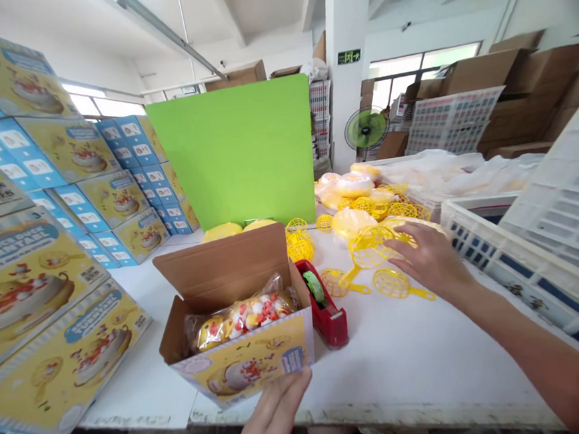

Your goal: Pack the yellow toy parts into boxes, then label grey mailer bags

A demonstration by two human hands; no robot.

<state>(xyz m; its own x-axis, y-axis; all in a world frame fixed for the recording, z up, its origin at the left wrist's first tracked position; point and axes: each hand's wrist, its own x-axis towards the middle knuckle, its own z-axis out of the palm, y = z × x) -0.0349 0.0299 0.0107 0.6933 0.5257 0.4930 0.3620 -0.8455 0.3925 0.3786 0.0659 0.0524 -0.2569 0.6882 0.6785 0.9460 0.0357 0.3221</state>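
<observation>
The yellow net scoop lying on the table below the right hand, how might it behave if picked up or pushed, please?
The yellow net scoop is probably light for its size, being mostly open lattice. Its thin ribs may flex slightly if squeezed. Its protruding handle would likely make it slide rather than roll.

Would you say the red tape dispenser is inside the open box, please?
No, the red tape dispenser stands on the table beside the open box.

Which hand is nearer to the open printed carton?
Left: the left hand is right at the front of the open printed carton; the right hand is farther off, rightward, by a yellow mesh scoop.
</observation>
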